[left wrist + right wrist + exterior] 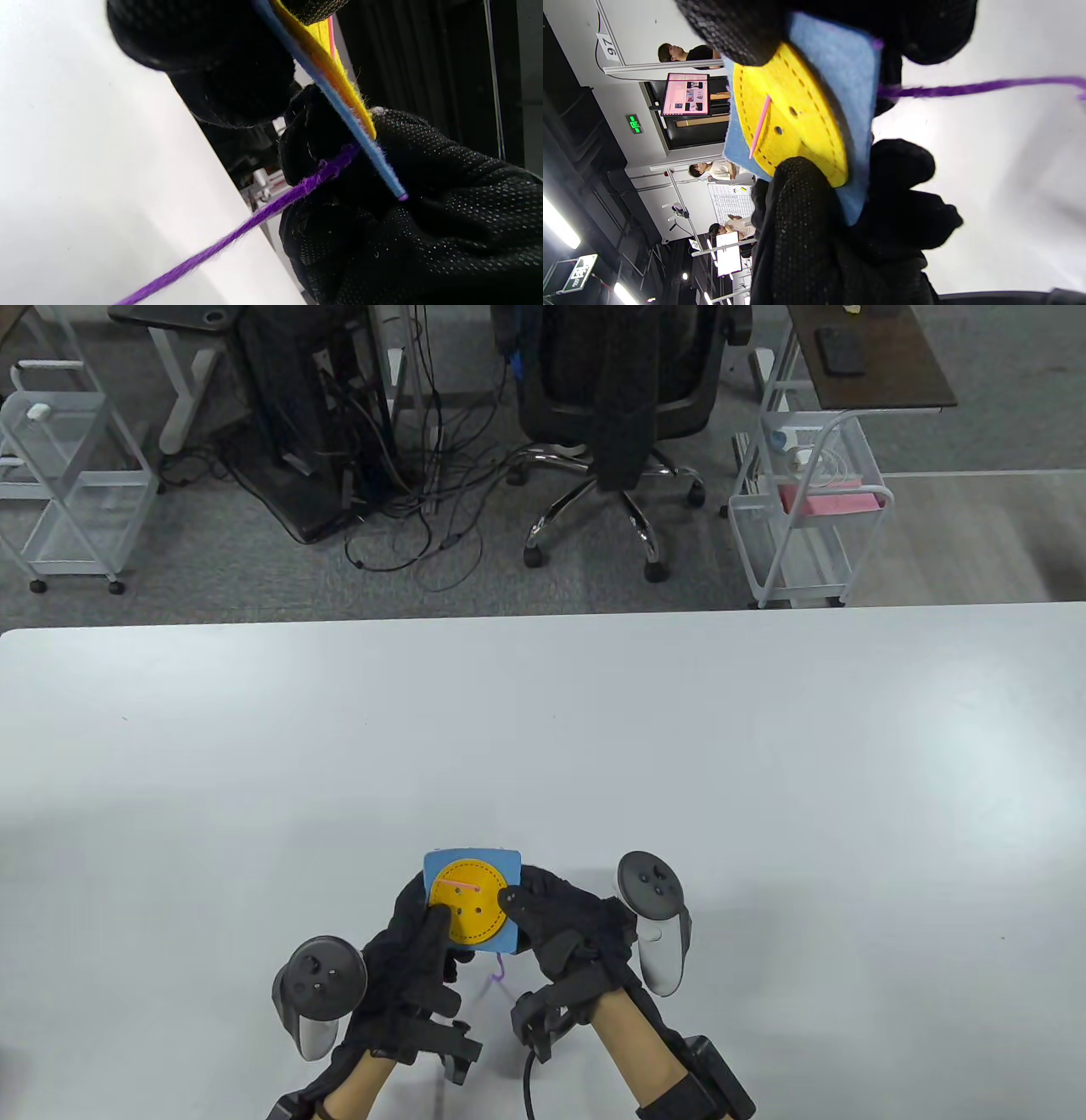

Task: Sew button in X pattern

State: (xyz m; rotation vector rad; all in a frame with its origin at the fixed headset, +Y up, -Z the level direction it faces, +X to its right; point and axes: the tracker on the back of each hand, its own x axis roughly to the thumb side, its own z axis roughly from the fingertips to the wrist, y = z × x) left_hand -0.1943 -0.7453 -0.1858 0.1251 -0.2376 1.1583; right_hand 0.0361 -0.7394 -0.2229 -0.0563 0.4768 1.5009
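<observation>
A blue felt square (506,937) carrying a yellow button disc (475,920) is held just above the table near its front edge. My left hand (428,925) grips its left side, thumb on the disc. My right hand (519,906) pinches its right edge. A short pink stitch (465,886) crosses the disc's far part, and two open holes show in the right wrist view beside the pink stitch (759,127). Purple yarn (497,970) hangs from under the felt. In the left wrist view the felt (339,110) is edge-on and the yarn (254,218) leaves its back.
The white table (764,780) stretches far and to both sides of my hands. Beyond its far edge stand an office chair (624,398), white wire carts (806,517) and cables on the floor.
</observation>
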